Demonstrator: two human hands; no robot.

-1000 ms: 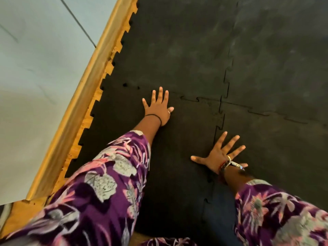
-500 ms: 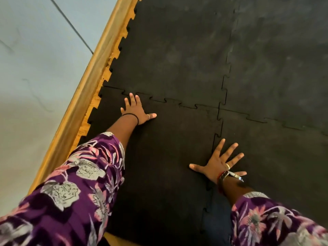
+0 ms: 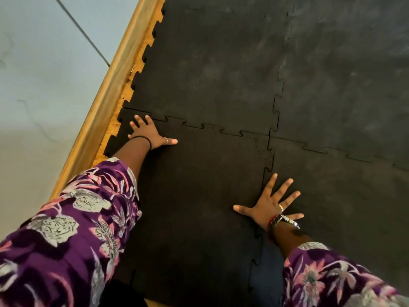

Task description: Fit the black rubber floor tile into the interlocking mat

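Note:
The black rubber floor tile (image 3: 199, 191) lies flat in the near left corner of the interlocking mat (image 3: 210, 69). Its jigsaw teeth meet the tile beyond it and the tile to its right (image 3: 345, 196). My left hand (image 3: 147, 134) presses palm-down with fingers spread on the tile's far left corner, close to the toothed seam. My right hand (image 3: 269, 206) lies flat with fingers spread over the right seam, partly on the neighbouring tile. Neither hand holds anything.
A yellow wooden border strip (image 3: 106, 103) runs along the mat's left edge, with yellow floor showing between the outer teeth. Pale grey floor (image 3: 44, 74) lies left of it. My purple flowered sleeves fill the lower corners.
My left hand has slid left along the far seam, from near the tile's middle to its far left corner. The seam there now lies closed. My right hand has stayed put.

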